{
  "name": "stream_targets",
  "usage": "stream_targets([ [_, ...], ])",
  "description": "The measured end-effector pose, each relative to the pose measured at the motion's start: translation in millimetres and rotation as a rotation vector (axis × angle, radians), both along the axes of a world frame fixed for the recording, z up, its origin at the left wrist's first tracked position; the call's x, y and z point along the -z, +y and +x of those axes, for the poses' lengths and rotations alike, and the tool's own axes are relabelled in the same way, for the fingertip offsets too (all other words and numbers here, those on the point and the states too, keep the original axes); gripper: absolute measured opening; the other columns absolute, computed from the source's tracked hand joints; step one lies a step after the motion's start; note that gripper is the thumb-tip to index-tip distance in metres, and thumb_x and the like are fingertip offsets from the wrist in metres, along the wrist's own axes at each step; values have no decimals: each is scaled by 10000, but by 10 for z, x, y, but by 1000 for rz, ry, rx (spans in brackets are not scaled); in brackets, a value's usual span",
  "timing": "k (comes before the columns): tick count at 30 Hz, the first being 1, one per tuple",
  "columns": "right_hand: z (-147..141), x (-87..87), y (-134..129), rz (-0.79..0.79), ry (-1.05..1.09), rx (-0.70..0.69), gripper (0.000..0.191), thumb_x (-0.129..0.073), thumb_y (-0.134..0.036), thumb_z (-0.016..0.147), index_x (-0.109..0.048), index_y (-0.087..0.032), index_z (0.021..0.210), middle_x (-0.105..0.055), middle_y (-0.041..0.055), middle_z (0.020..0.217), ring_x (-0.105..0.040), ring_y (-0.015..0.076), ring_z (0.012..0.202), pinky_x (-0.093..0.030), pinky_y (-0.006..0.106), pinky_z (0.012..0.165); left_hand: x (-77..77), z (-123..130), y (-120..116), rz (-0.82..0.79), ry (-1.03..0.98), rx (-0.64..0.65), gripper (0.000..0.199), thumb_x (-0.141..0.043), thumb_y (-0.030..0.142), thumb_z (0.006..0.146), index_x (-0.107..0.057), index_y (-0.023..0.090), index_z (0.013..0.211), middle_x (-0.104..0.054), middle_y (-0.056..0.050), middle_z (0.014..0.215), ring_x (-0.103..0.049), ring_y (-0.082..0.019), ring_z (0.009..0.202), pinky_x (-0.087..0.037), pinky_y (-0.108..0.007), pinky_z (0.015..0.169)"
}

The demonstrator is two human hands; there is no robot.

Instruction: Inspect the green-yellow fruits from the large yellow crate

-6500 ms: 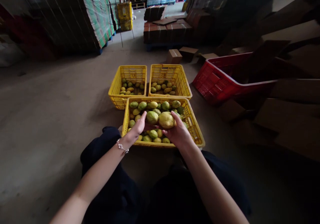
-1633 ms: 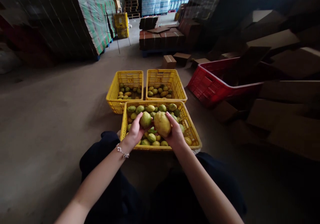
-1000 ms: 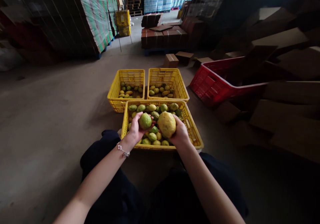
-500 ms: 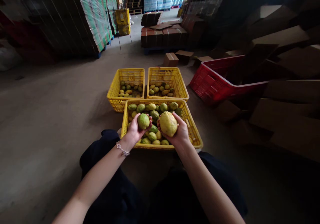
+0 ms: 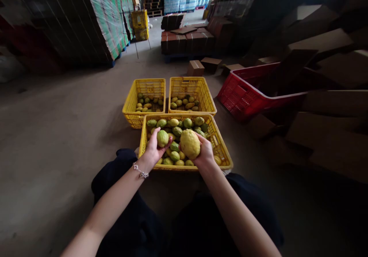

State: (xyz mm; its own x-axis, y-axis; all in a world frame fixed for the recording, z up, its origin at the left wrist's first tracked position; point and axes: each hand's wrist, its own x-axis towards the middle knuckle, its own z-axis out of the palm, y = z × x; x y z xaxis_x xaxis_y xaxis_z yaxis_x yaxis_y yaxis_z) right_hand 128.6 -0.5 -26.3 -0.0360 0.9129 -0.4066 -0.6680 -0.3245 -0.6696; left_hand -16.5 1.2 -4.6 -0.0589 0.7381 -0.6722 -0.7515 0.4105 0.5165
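Observation:
My left hand (image 5: 152, 151) holds a small green citrus fruit (image 5: 163, 138), the fingers curled under it. In my right hand (image 5: 206, 152) rests a much larger, bumpy yellow citrus fruit (image 5: 190, 144), with the thumb along its upper right side. Both hands are above the near yellow crate (image 5: 224, 149), which holds several green and yellow fruits (image 5: 174, 156) of the same sort. The large fruit and my hands hide part of the crate's contents.
Behind the near crate stand two more yellow crates, a left one (image 5: 129, 103) and a right one (image 5: 207, 96), with several fruits in each. A red crate (image 5: 238, 96) with cardboard is at the right. Bundled cardboard (image 5: 186, 42) and a small box (image 5: 196, 68) lie farther back.
My right hand has turned the large yellow fruit and moved slightly left, so its longer side shows. My left hand has shifted a little left with the green fruit, fingers slightly more spread.

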Motion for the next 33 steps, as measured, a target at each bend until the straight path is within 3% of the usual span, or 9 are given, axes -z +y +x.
stream_targets([
  [4,-39,-32,8,-272,151,96,149,-488,-224,773,-635,-226,749,-681,26,561,-674,234,545,-616,429,622,59,12,-25,-21,25,-44,162,-472,234,947,-611,179,887,-662,-40,735,-707,-181,783,-612,-312,750],
  [6,-50,-80,-3,-328,181,110,203,-442,-225,817,-641,-215,780,-669,27,545,-687,237,561,-618,432,646,74,14,-25,-24,5,-49,181,-453,200,941,-628,169,904,-675,-48,736,-711,-180,761,-608,-296,721],
  [13,-43,-222,-63,-258,225,106,222,-501,-291,876,-634,-165,752,-681,39,561,-658,187,506,-613,354,616,25,18,8,6,-32,-58,103,-568,238,900,-598,164,835,-637,-9,695,-624,-129,555,-581,-259,570],
  [21,-98,-245,-42,-325,279,127,261,-417,-232,891,-646,-175,779,-684,47,570,-684,211,571,-609,370,609,113,10,9,-48,-134,-10,226,-424,221,938,-621,131,872,-657,-72,712,-672,-172,643,-613,-310,643],
  [24,-105,-266,-39,-343,210,124,325,-357,-229,913,-650,-180,781,-677,34,557,-669,195,558,-601,351,600,105,7,6,-41,-121,-8,195,-492,278,921,-617,136,873,-649,-67,714,-672,-183,650,-621,-329,639],
  [28,-71,-255,-44,-310,179,148,272,-435,-291,901,-636,-185,753,-664,18,542,-617,178,483,-586,338,562,35,16,-3,5,-59,-63,115,-627,287,858,-585,182,836,-595,-1,667,-627,-143,572,-627,-323,617],
  [33,-65,-216,-44,-352,200,179,218,-463,-291,877,-622,-194,764,-641,3,538,-601,176,473,-592,364,588,-10,19,-21,-29,-84,-34,186,-581,317,908,-603,142,848,-617,-32,664,-634,-138,556,-603,-266,542],
])
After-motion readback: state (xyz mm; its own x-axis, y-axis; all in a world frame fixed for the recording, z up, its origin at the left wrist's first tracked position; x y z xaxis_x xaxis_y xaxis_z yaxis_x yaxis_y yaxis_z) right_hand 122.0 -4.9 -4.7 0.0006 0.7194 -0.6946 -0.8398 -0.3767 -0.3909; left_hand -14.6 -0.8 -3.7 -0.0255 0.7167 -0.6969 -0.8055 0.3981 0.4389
